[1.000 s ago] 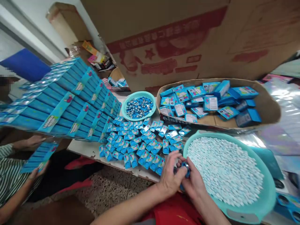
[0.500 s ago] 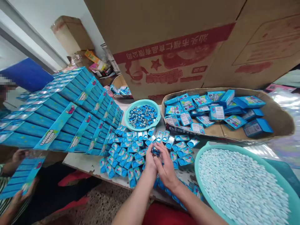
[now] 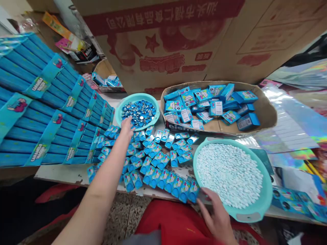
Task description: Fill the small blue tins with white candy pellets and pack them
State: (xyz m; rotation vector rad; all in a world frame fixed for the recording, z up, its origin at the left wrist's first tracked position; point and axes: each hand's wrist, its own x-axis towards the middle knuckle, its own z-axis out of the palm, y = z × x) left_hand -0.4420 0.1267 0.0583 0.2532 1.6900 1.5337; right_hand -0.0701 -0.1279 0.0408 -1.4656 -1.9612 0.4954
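On my feed the left hand reaches across to the small bowl, far and left of the middle of the table. Its fingers curl over the near rim by the round pieces; I can't tell from here whether they are pinching one. Those pieces are small and glossy, some showing a bright silver face and others a deep blue one, heaped loosely against the mint-green wall of the bowl.

The right hand hangs at the near edge, a little blurred to me, thumb and forefinger apart with nothing visible between them. Its fingertips are just beside the last of the blue packs on the right. I see these packs spread over the middle of the table between the two hands: short, bright blue oblongs with pink and pale lettering on top and a round blue disc at one end. Several farther ones lie on edge and flash silver. The nearest stand in a slanting row, side by side, discs toward me.

Right of them I have the large bowl, mint green too, filled with pale blue and white sweets. Beyond, a cardboard tray holds blue cartons lying at all angles, and on the left rises a stack of banded blue bundles.
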